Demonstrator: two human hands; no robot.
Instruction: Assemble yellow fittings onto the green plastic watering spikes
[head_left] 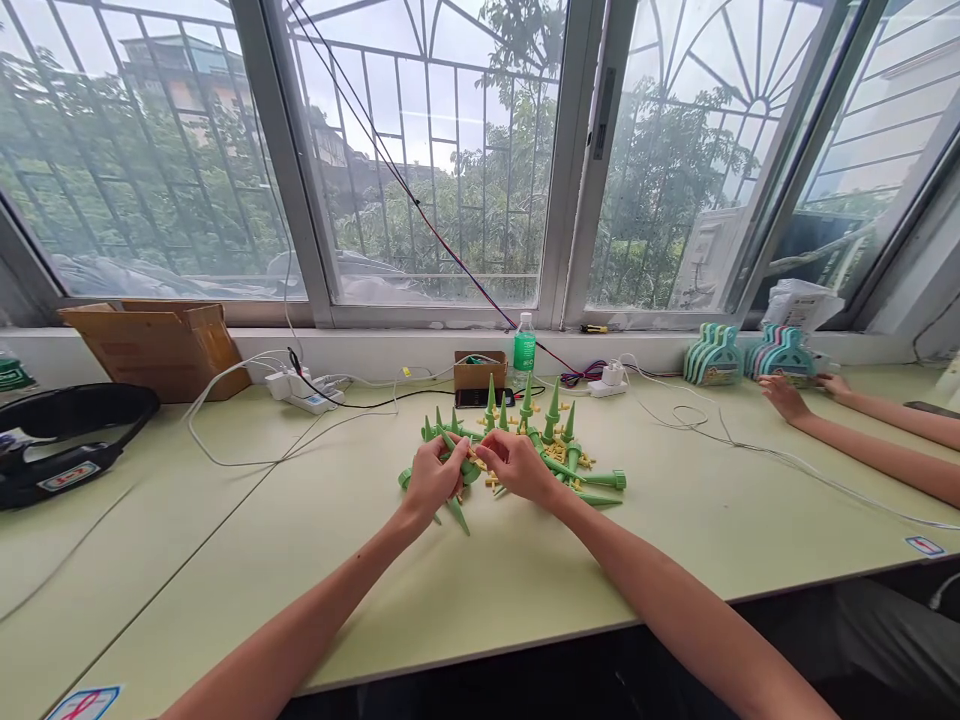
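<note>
My left hand (435,475) is closed around a green plastic watering spike (448,440), whose tip points up and to the left. My right hand (521,465) pinches close to the spike's other end, its fingertips almost meeting the left ones. Whatever sits between the right fingers is too small to make out. Around both hands are several more green spikes, some upright such as the one at the back right (553,412), others lying flat, like the capped one (600,480). Small yellow valve pieces (556,452) are heaped among them.
Behind the pile stand a small cardboard box (480,371) and a green-labelled bottle (524,350). White cables and power strips (315,395) run along the back. A black headset (75,440) lies left. At right, another person's hands (786,398) touch stacked pastel plastic pieces (787,355).
</note>
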